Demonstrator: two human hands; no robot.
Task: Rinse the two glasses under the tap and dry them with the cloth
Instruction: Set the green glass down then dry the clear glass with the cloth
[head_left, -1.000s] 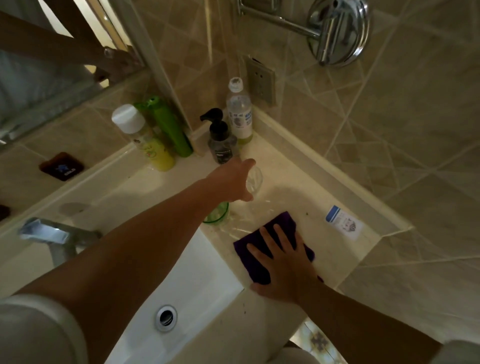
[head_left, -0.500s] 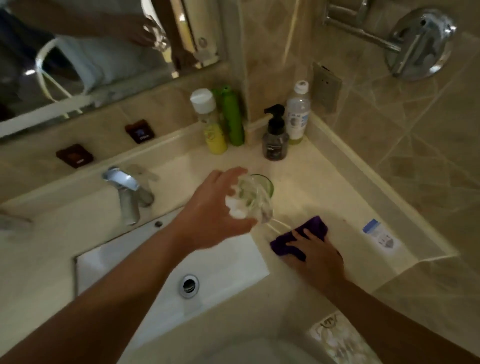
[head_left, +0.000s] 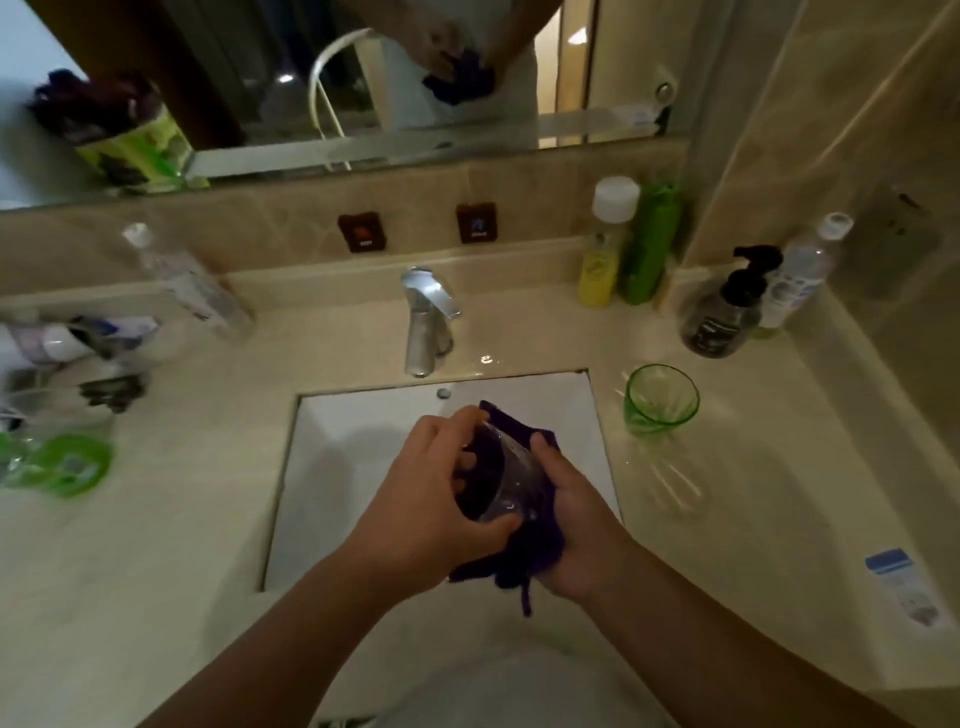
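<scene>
Left hand: fingers curled round the clear glass, thumb under its lower rim, fingertips over the upper side; held above the sink.
Right hand: grips the purple cloth and presses it against the right side of the clear glass; thumb lies on the cloth near the glass wall.
Clear glass: tilted on its side between both hands, over the right half of the basin; the dark cloth shows through its wall, so whether cloth is inside it cannot be told.
Purple cloth: bunched behind and below the glass, one loose tail hanging past the front edge of the basin.
Green glass: upright on the worktop, just beside the right edge of the sink, well apart from both hands.
Sink: white rectangular basin; its left half lies open beside the left forearm.
Tap: chrome, at the middle of the back edge, no water seen at the spout.
Right back corner: yellow bottle and green bottle against the backsplash; dark pump bottle and clear bottle near the side wall.
Left worktop: a clear bottle lying down and blurred toiletries near the frame edge.
Right front edge: a small blue-and-white packet.
</scene>
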